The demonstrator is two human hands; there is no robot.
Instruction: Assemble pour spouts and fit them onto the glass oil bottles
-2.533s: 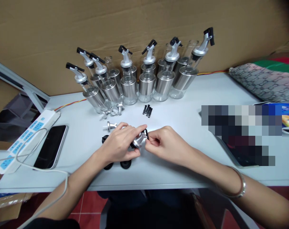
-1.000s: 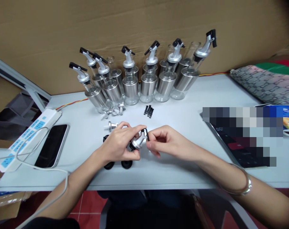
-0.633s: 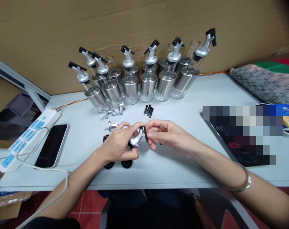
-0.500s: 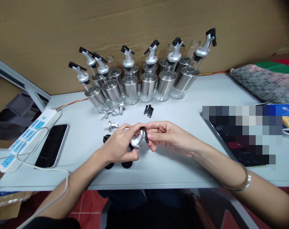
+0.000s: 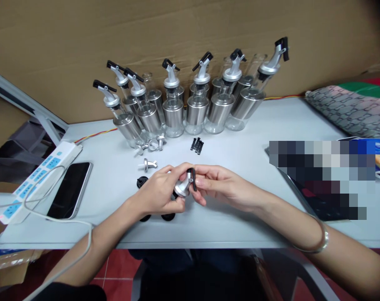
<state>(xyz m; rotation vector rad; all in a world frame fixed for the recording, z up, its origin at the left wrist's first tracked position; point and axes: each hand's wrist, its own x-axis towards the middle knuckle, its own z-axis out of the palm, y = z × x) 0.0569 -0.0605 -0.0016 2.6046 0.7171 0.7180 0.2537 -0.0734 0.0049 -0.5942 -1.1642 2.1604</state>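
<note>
My left hand is closed around a silver bottle pourer held above the table's front half. On the pourer's spout sits a black lever, and the fingers of my right hand pinch it from the right. Left of my left hand lies a silver pourer body without a lever. Black round stoppers rest partly hidden under and beside that hand. Beyond my hands are several small black levers in a loose group and more silver pourer bodies.
Several glass bottles with steel sleeves stand along the back, the front ones topped with pourers. A phone and a power strip lie at left, with a white cable across my left forearm. A partly blurred dark device is at right.
The whole view has shifted slightly, so things appear a little further right. Both hands keep their hold on the pourer and its lever, with the right fingers slightly changed in pose.
</note>
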